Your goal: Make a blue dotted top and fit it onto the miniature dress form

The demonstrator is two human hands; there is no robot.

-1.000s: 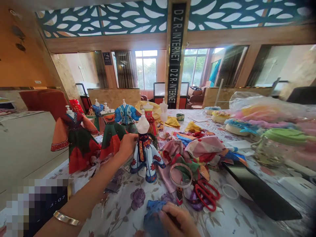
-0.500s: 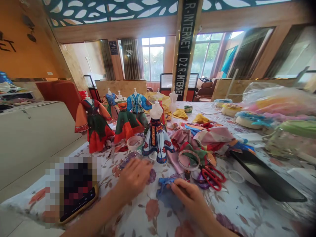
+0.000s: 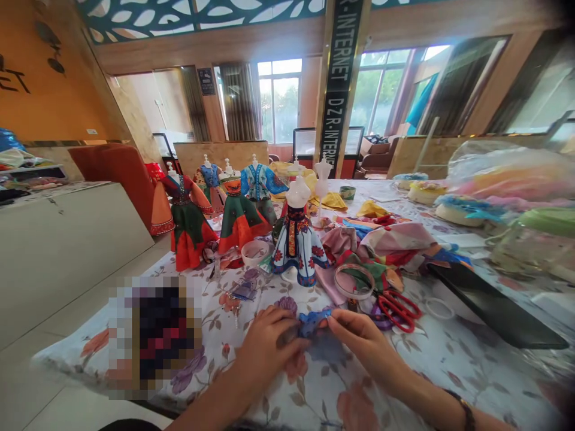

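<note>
- The blue cloth (image 3: 311, 324) is low in the middle, between the two hands, over the near part of the flowered surface (image 3: 395, 383).
- The right hand (image 3: 359, 332) is nearly closed, thumb and forefinger pinching the cloth's right edge.
- The left hand (image 3: 272, 338) is half curled, its fingertips at the cloth's left side; from where I stand I can't tell whether they grip it.
- Just beyond the hands stands a doll form in a white flowered skirt (image 3: 291, 245), upright, its blue hem apart from the fingers.
- To the right, past the right hand, lie red scissors (image 3: 398, 307) and a clear ring (image 3: 354, 294), both near its knuckles, so room is tighter there.
- Behind them a heap of fabric (image 3: 390, 239) spreads out, and a long black slab (image 3: 498, 308) slants toward the right.
- Left of the left hand, a stretch of flowered cover reaches to a blurred-out block (image 3: 164, 335) near the surface's left edge.
- More flowered cover shows between the forearms, down toward the near edge.
</note>
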